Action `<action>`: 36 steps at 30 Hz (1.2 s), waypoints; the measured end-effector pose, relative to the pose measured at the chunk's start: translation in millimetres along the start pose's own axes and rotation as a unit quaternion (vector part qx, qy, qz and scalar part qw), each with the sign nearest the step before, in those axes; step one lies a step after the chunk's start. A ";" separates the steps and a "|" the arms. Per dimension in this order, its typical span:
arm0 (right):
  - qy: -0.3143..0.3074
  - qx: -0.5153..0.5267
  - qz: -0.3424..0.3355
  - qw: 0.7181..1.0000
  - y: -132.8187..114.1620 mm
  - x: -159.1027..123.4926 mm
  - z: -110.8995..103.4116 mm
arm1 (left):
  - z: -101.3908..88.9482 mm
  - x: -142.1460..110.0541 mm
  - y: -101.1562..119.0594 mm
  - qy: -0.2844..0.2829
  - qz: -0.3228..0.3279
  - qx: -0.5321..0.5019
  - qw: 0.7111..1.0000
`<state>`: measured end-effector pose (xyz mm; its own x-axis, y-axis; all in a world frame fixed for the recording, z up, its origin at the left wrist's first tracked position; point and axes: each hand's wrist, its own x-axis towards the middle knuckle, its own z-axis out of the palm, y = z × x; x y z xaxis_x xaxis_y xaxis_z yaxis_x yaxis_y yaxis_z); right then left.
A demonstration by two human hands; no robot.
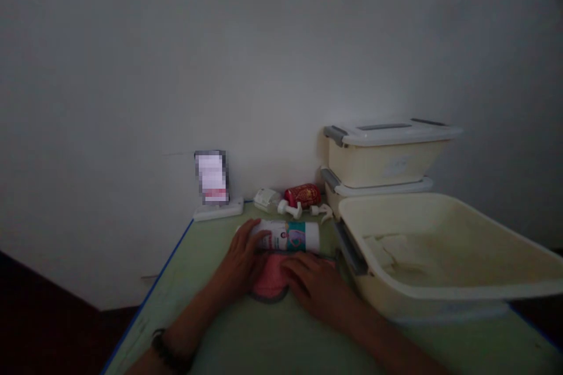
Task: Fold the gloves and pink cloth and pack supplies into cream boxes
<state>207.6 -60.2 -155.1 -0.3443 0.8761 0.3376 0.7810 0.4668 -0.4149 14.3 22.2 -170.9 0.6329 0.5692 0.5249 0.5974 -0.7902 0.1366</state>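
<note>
A white bottle (281, 235) with a teal band and a printed figure lies on its side across the table. My left hand (241, 252) is closed around its left end, with the thumb in front and fingers over the top. Just nearer to me lies a pink cloth (269, 276) with a grey edge, flat on the tabletop. Over the cloth's right part rests my right hand (319, 287), its fingers stretched out and slightly bent, touching the pink fabric. The hand hides some of the cloth.
Behind the bottle lie a clear pump bottle (267, 200), a red can (303, 194) and a white nozzle (323, 211). An open cream bin (422, 293) with pale items inside stands right, before stacked lidded boxes (387, 158). A phone (212, 176) stands back left on the green table (176, 281).
</note>
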 end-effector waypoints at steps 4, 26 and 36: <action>-0.005 -0.006 0.024 1.000 9.7 0.2 13.0 | -4.5 -4.0 1.5 0.049 -0.040 -0.004 0.998; 0.133 0.116 0.077 0.981 5.8 -2.5 16.0 | -11.3 -1.2 21.9 0.074 -0.115 -0.204 0.969; 0.137 0.329 0.168 0.919 1.8 -4.0 14.6 | -15.6 -4.9 19.8 0.037 -0.243 -0.373 0.895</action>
<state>202.8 -61.1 -169.5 0.0726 0.9630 0.2596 0.3050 0.2264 -0.9250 15.3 0.2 -157.7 0.3361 0.8923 0.3014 0.2816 -0.4006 0.8719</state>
